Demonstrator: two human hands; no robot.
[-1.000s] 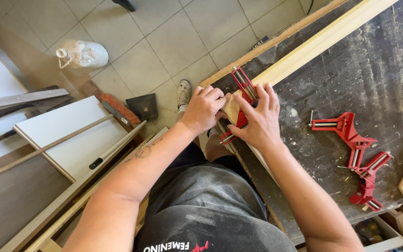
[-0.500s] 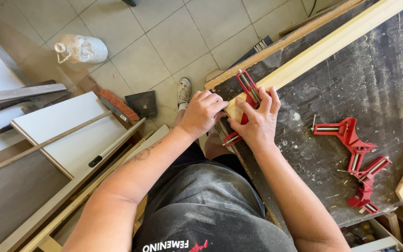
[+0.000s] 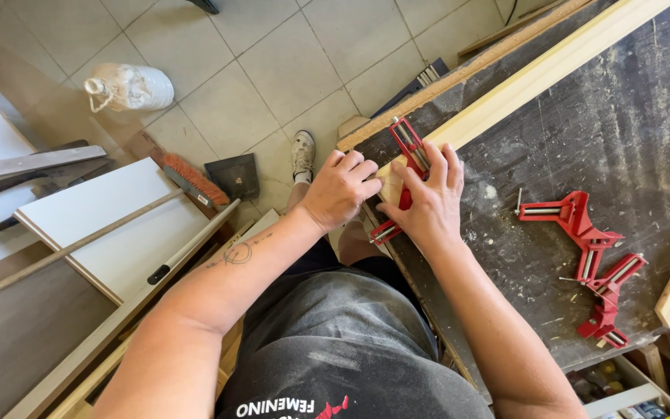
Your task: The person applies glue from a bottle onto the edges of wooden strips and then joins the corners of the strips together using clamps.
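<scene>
Tiled workshop floor on the left, a dark, scuffed and dust-flecked worktop [image 3: 583,132] on the right, seen from above. At the worktop's near corner both hands meet on a red metal corner clamp [image 3: 406,167] seated over the end of a long pale wooden strip [image 3: 537,74], which runs away from the hands toward the upper right. Left hand [image 3: 339,188]: grip curled closed against the clamp's outer side and the strip's end, knuckles up; what the fingertips pinch is hidden. Right hand [image 3: 428,203]: fingers spread flat and pressing down over the clamp, palm covering its middle, one threaded clamp screw poking out below the thumb. Right of the right hand, well apart, two more red corner clamps [image 3: 595,260] lie loose on the worktop, touching each other. Left of the left hand, on the floor: a white plastic jug [image 3: 127,87], a red-bristled brush [image 3: 195,180] beside a dark dustpan [image 3: 236,175], and white boards [image 3: 118,225] with a long wooden pole lying across.
</scene>
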